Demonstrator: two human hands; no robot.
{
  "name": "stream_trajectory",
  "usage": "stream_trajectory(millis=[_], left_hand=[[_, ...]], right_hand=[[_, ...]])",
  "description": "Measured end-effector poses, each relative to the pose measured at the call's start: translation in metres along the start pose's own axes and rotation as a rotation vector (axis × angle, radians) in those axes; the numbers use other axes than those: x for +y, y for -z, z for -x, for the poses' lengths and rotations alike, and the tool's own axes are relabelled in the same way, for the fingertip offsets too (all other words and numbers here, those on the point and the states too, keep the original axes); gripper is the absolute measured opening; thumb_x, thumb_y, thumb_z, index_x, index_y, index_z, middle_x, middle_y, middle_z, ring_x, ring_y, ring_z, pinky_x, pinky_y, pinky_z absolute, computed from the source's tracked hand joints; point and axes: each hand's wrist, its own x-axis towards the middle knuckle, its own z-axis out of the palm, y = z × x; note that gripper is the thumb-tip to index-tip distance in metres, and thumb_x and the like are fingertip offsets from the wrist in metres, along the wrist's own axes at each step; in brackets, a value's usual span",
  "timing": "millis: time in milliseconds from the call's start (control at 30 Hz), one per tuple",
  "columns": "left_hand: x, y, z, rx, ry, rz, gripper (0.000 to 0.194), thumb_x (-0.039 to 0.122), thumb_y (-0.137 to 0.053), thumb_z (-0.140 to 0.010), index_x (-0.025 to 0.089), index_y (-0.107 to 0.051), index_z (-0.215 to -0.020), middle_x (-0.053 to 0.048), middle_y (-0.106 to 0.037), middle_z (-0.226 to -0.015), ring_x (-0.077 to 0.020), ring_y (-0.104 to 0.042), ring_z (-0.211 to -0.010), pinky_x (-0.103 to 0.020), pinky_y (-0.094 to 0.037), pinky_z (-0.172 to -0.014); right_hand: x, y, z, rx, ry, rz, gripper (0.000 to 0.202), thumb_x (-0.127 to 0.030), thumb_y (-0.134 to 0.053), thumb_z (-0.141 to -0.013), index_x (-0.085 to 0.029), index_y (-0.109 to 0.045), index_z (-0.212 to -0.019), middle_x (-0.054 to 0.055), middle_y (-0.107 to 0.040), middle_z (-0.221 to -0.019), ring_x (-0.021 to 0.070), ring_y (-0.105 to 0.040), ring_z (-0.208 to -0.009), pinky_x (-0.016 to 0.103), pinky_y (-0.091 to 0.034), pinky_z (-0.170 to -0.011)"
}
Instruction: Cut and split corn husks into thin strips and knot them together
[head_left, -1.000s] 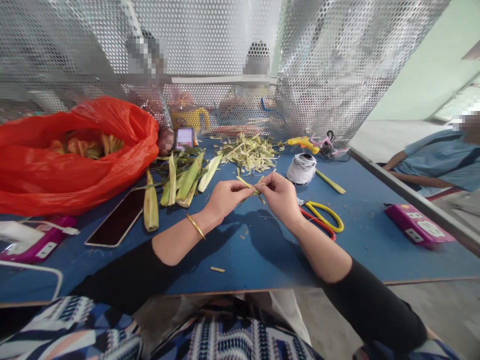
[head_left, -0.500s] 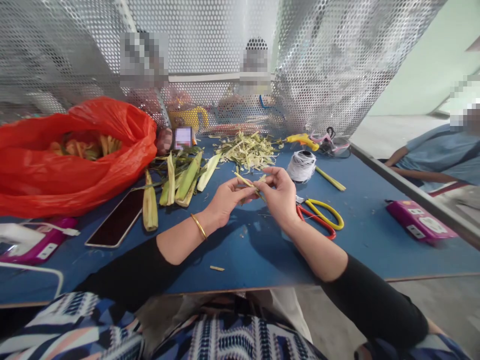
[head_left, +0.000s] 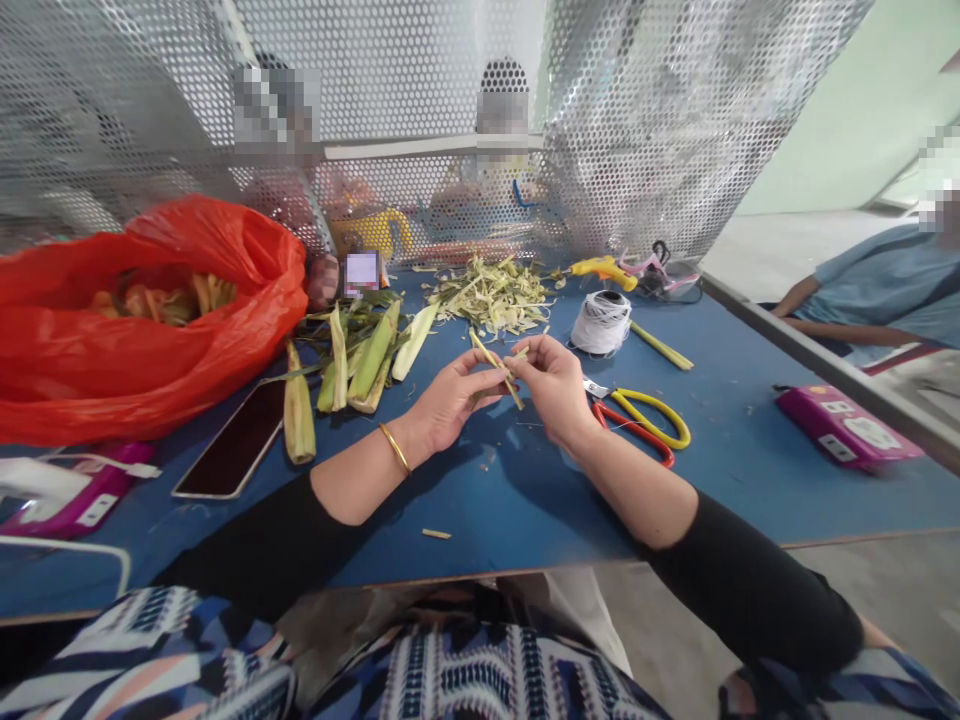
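Observation:
Over the middle of the blue table, my left hand (head_left: 457, 400) pinches a narrow corn husk strip (head_left: 489, 352) between thumb and fingers. The strip slants, one end sticking out above the fingertips and the other below. Close beside it, my right hand (head_left: 553, 388) is closed, thumb against fingers, on a short pale husk piece (head_left: 521, 353) whose tip shows. Whether the two pieces are joined is hidden by the fingers. Just right of my right hand lie scissors (head_left: 649, 418) with one yellow and one red handle. Behind it stands a spool of white string (head_left: 602, 322).
Husk shreds (head_left: 495, 293) are heaped at the back, with larger corn husks (head_left: 375, 360) to their left. A red plastic bag (head_left: 262, 330), a phone (head_left: 232, 440), a yellow glue gun (head_left: 604, 270) and purple packs (head_left: 847, 425) surround the work. A person (head_left: 885, 280) sits at right.
The husk strip has tilted more steeply, and its lower end now shows below my fingers. Both hands stay close together; the whole view has shifted slightly.

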Motion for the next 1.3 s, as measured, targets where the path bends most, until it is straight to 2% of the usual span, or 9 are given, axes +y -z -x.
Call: stream_trajectory(millis=[233, 400, 500, 600, 733, 867, 967, 1133, 1300], left_hand=[[-0.002, 0.001, -0.003, 0.058, -0.059, -0.053, 0.024, 0.021, -0.078, -0.056, 0.018, -0.059, -0.07, 0.005, -0.063, -0.068, -0.0102, -0.06, -0.065, -0.027, -0.047, -0.075], [0.004, 0.004, -0.003, 0.084, -0.089, -0.142, 0.017, 0.021, -0.075, -0.055, 0.017, -0.061, -0.065, 0.003, -0.061, -0.064, -0.0119, -0.058, -0.063, -0.03, -0.048, -0.074], [0.008, 0.008, -0.003, 0.079, -0.097, -0.212, 0.014, 0.02, -0.073, -0.056, 0.017, -0.062, -0.063, 0.003, -0.06, -0.062, -0.0123, -0.058, -0.061, -0.032, -0.048, -0.074], [0.011, 0.011, -0.004, 0.074, -0.102, -0.272, 0.011, 0.018, -0.072, -0.056, 0.017, -0.063, -0.062, 0.002, -0.061, -0.061, -0.0125, -0.059, -0.059, -0.032, -0.049, -0.073], [0.012, 0.012, -0.004, 0.056, -0.065, -0.297, 0.013, 0.017, -0.074, -0.052, 0.017, -0.063, -0.058, 0.001, -0.062, -0.059, -0.0127, -0.059, -0.058, -0.031, -0.049, -0.071], [0.013, 0.015, -0.005, 0.024, 0.021, -0.236, 0.013, 0.02, -0.076, -0.053, 0.015, -0.066, -0.06, -0.001, -0.066, -0.065, -0.0131, -0.061, -0.064, -0.029, -0.048, -0.072], [0.014, 0.018, -0.006, -0.001, 0.107, -0.201, 0.015, 0.024, -0.077, -0.057, 0.014, -0.068, -0.063, -0.004, -0.068, -0.069, -0.0142, -0.062, -0.067, -0.03, -0.048, -0.072], [0.017, 0.018, -0.006, 0.039, 0.128, -0.242, 0.011, 0.02, -0.072, -0.064, 0.013, -0.065, -0.059, -0.003, -0.064, -0.063, -0.0113, -0.057, -0.057, -0.028, -0.047, -0.066], [0.019, 0.014, -0.005, 0.1, 0.126, -0.297, 0.011, 0.012, -0.066, -0.069, 0.013, -0.064, -0.058, 0.0, -0.061, -0.059, -0.008, -0.054, -0.053, -0.023, -0.045, -0.06]], right_hand=[[0.001, 0.001, -0.001, -0.024, 0.028, 0.031, 0.017, -0.031, -0.068, -0.064, -0.021, -0.055, -0.071, -0.006, -0.053, -0.057, 0.0107, -0.048, -0.054, 0.026, -0.041, -0.056], [-0.005, 0.012, -0.007, -0.195, 0.081, 0.199, 0.012, -0.031, -0.067, -0.068, -0.02, -0.061, -0.07, -0.006, -0.053, -0.054, 0.0109, -0.047, -0.053, 0.026, -0.038, -0.057], [-0.012, 0.018, -0.01, -0.248, 0.195, 0.416, 0.005, -0.025, -0.066, -0.072, -0.02, -0.067, -0.071, -0.004, -0.06, -0.06, 0.0119, -0.049, -0.058, 0.026, -0.038, -0.059], [-0.016, 0.022, -0.01, -0.317, 0.337, 0.588, 0.011, -0.019, -0.06, -0.078, -0.021, -0.07, -0.073, 0.0, -0.069, -0.074, 0.0143, -0.058, -0.069, 0.027, -0.04, -0.066], [-0.013, 0.023, -0.01, -0.39, 0.534, 0.778, 0.017, -0.013, -0.052, -0.081, -0.019, -0.067, -0.076, 0.003, -0.068, -0.077, 0.0169, -0.059, -0.074, 0.029, -0.04, -0.071], [-0.009, 0.022, -0.009, -0.373, 0.778, 0.948, 0.021, -0.011, -0.044, -0.084, -0.017, -0.063, -0.079, 0.007, -0.063, -0.076, 0.0202, -0.055, -0.076, 0.033, -0.038, -0.076], [-0.008, 0.02, -0.008, -0.327, 0.884, 1.021, 0.025, -0.014, -0.039, -0.089, -0.018, -0.062, -0.081, 0.008, -0.061, -0.077, 0.0214, -0.052, -0.076, 0.034, -0.036, -0.077], [-0.008, 0.019, -0.006, -0.285, 0.941, 1.069, 0.029, -0.016, -0.036, -0.093, -0.018, -0.062, -0.08, 0.007, -0.06, -0.075, 0.0213, -0.048, -0.075, 0.036, -0.035, -0.083], [-0.007, 0.022, -0.009, -0.329, 0.931, 1.011, 0.025, -0.019, -0.041, -0.095, -0.019, -0.066, -0.09, 0.005, -0.065, -0.08, 0.0189, -0.054, -0.078, 0.034, -0.035, -0.084]])
